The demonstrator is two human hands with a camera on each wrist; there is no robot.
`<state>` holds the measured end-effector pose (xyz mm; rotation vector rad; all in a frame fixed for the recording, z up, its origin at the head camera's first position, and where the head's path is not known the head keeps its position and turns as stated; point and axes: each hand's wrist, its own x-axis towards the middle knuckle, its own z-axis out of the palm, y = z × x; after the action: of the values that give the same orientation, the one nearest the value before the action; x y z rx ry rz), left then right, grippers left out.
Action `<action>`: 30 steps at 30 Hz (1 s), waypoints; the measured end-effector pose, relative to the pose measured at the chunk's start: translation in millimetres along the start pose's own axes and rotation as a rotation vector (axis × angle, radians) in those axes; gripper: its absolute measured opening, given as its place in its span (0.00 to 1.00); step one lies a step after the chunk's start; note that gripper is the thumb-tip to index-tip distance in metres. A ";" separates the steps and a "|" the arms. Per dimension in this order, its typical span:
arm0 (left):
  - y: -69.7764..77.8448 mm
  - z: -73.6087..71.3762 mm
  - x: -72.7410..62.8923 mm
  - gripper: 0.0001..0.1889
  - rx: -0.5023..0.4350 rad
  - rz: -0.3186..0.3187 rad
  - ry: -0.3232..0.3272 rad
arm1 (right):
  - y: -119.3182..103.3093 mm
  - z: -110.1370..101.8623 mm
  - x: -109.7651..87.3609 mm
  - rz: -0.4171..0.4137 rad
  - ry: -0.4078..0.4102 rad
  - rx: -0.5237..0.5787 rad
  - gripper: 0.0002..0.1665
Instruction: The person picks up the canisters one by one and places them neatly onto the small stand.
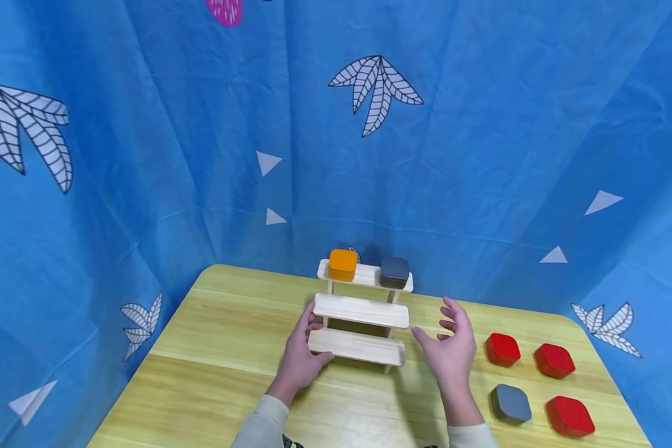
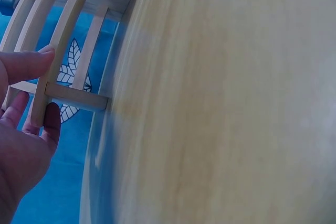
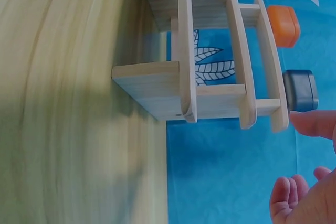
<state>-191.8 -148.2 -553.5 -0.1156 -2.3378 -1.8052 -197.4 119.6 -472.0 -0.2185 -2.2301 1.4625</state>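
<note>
A pale wooden three-tier display stand (image 1: pixel 361 311) stands on the table, its steps rising toward the back. My left hand (image 1: pixel 304 356) grips the left end of its lowest step, thumb in front and fingers behind; the left wrist view shows the thumb (image 2: pixel 32 65) on the board. On the top step sit an orange rounded-square box (image 1: pixel 343 265) at the left and a dark grey box (image 1: pixel 394 272) at the right. My right hand (image 1: pixel 451 348) is held to the right of the stand, fingers loosely bent, holding nothing and apart from the stand in the head view.
To the right on the wooden table (image 1: pixel 218 354) lie three red boxes, one nearer the stand (image 1: pixel 503 350), one farther right (image 1: pixel 554 361) and one near the front (image 1: pixel 570 417). A blue-grey box (image 1: pixel 511 404) lies beside them. A blue patterned curtain (image 1: pixel 336 174) hangs behind the table.
</note>
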 end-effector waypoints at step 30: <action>3.2 0.5 -0.6 0.60 0.009 -0.017 -0.010 | 19.9 -29.1 -16.5 0.072 0.071 -0.063 0.47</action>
<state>-190.7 -146.8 -550.7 -0.1034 -2.3602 -1.8065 -171.9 145.8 -485.2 -0.3689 -2.2337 1.4005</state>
